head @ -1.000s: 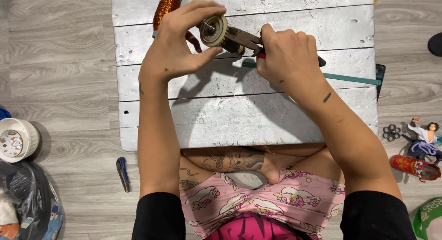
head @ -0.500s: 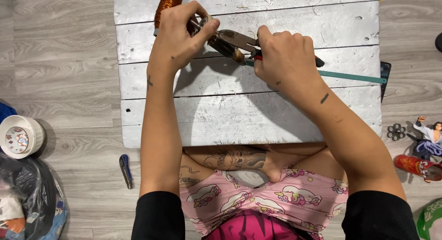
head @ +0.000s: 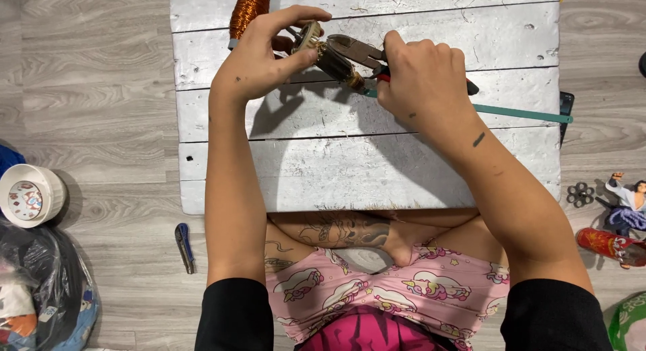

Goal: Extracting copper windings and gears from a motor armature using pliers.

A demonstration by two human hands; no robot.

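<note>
A: Hands status?

B: Left hand (head: 269, 61) is closed around a small motor armature (head: 328, 53), thumb and fingers pinching the round end, body tilted down toward the right. Right hand (head: 424, 82) is wrapped tight on the handles of pliers (head: 363, 51), nose pointing left and up against the armature's upper side.

A: Where's the part relative to the bench?

B: Held in the air just above the far part of the silver plank bench (head: 363, 162), not resting on it. Shadows of both hands fall on the planks below.

A: Step in hand?

B: My read: working the windings or end of the armature with the pliers, gripping or pulling something off it. Can't tell whether the plier tips are closed on wire; the contact spot is too small to see.

A: What does the next move need?

B: Judgement: left hand has to hold the armature firmly against twist while the right pulls or levers along the pliers. A slip would send the tips toward the left thumb.

A: Around it?

B: Copper wire coil (head: 249, 11) just behind the left hand, at the bench's far edge. A thin green strip (head: 525, 113) lies on the bench under the right wrist, running right. On the floor: blue utility knife (head: 184, 247) left of the knees, white bowl (head: 30, 195) further left, toy figurine (head: 627, 203) at right.
</note>
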